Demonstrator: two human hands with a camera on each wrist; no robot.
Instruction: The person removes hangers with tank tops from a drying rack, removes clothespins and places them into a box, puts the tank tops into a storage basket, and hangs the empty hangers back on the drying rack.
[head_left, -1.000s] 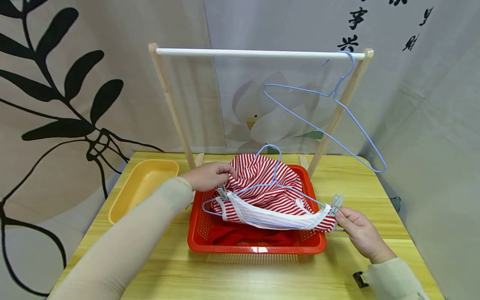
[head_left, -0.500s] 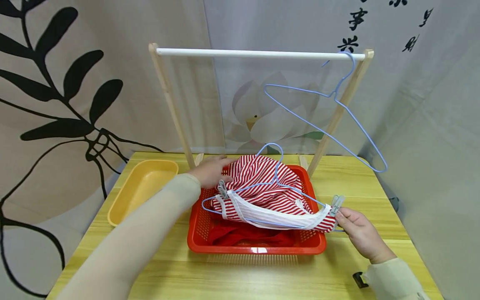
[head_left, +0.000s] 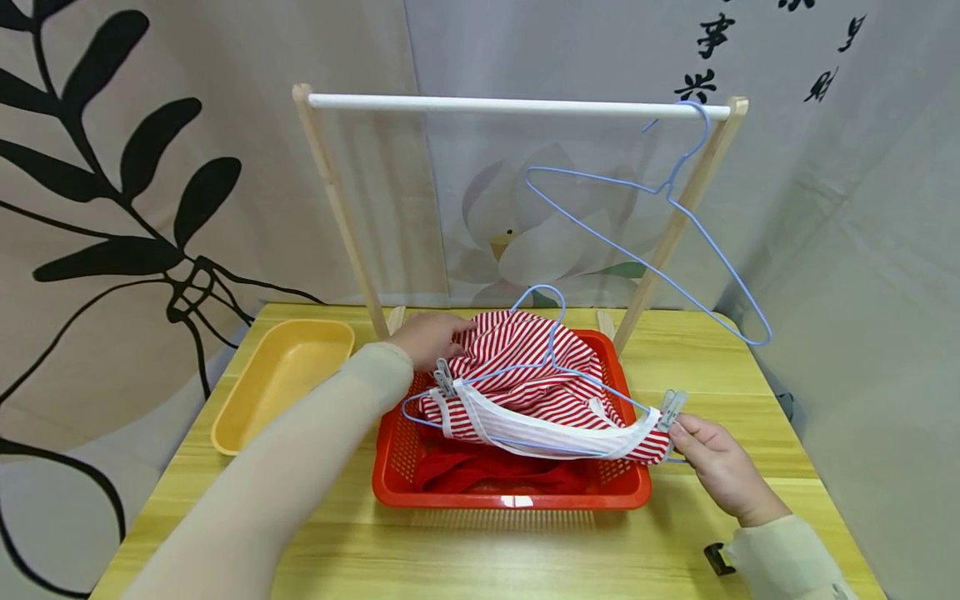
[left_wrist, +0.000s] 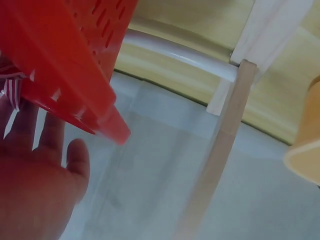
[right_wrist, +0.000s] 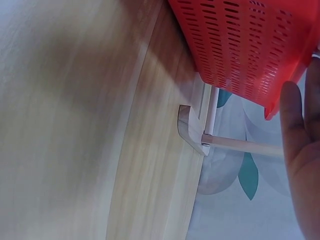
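Now the left hand (head_left: 427,340), grip slack, reaches farther along the striped garment (head_left: 536,396), seemingly steadied by the right hand (head_left: 723,468) pinching its corner.

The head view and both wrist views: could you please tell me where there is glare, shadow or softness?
Head view: fairly sharp, small white glare on the front rim of the red basket; left wrist view: hazy, the left hand soft-edged; right wrist view: also hazy, a broad, diffuse shadow on the table.
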